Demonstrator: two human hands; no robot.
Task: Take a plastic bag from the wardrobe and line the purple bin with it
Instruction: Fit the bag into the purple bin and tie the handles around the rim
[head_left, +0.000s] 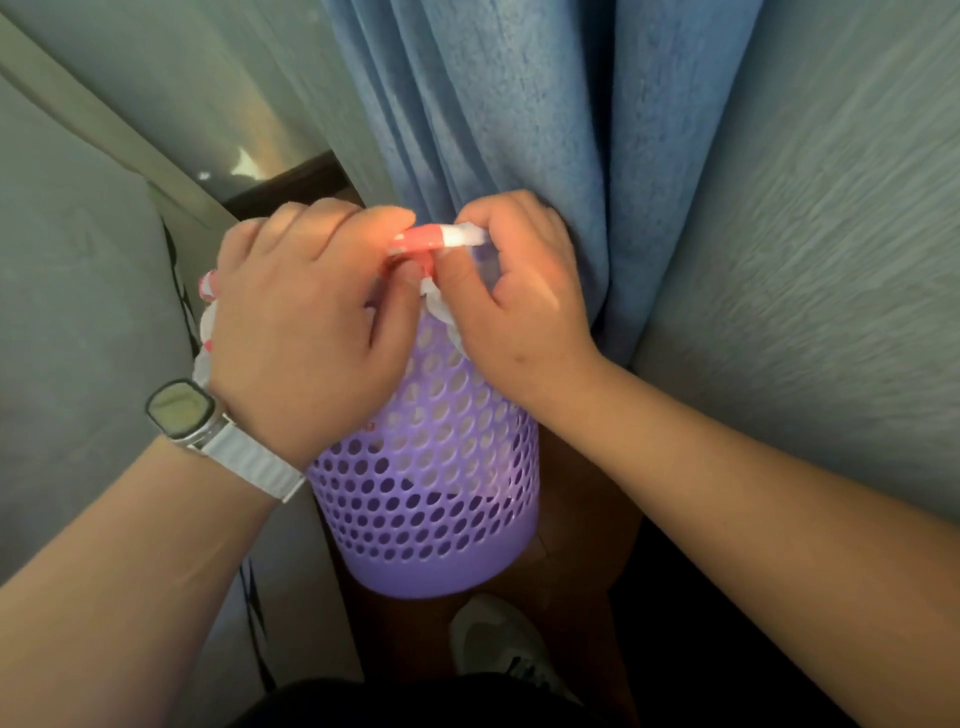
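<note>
The purple bin, perforated with round holes, stands upright on the floor below me. A red-and-white plastic bag is stretched over its top, with more of it bunched at the left by my wrist. My left hand and my right hand meet above the bin's far rim. Both pinch the same red and white strip of the bag between thumb and fingers. The hands hide the bin's rim and opening. A watch with a white strap sits on my left wrist.
A blue curtain hangs directly behind the bin. Grey-green wall lies to the right, a grey-green surface to the left. A white shoe rests on the dark floor just in front of the bin.
</note>
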